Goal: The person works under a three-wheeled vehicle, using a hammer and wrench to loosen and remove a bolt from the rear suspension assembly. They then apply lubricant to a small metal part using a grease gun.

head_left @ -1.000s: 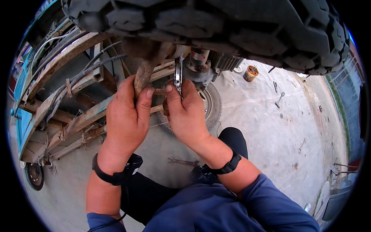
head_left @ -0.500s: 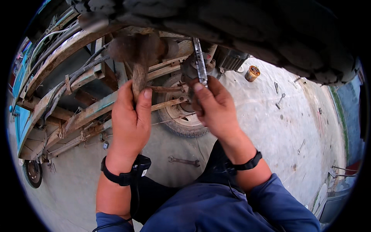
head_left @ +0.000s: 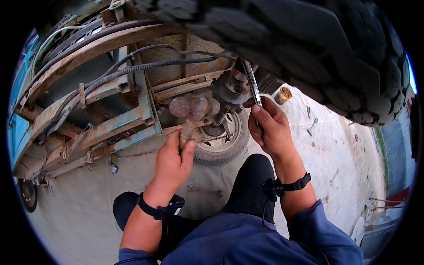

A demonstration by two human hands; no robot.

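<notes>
Mid-work beside a rusty chassis [head_left: 121, 128], with one tool to each side

Grips the wooden handle of a ball-peen hammer [head_left: 196, 106] in the left hand [head_left: 171, 160], head uppermost, in front of the gear housing [head_left: 229, 92]. Clasps a shiny metal bar [head_left: 252, 83] in the right hand [head_left: 273, 126], slanted up and leftward, with the upper end near the large knobbly tyre [head_left: 304, 48]. Holds the hands apart, each closed on its own tool. Cannot tell about contact between either tool and the housing.

Looks unfinished, judging by the hammer and bar both in hand. Shows the gear housing and finned motor [head_left: 270, 84] apparently in place; gives no clear measure of work done or remaining.

Counts one hammer, one bar, one housing, one motor. Counts three tyres: the knobbly one, one on the wheel [head_left: 214, 158] behind the hammer, one on the small wheel [head_left: 28, 194] at the left edge. Counts four tools on the concrete floor [head_left: 327, 150]: a double-ended wrench [head_left: 204, 191], a slim tool [head_left: 308, 111], a ring-ended tool [head_left: 312, 127], a thin wrench-like tool [head_left: 334, 176]. Adds one rust-stained container [head_left: 283, 95].
</notes>
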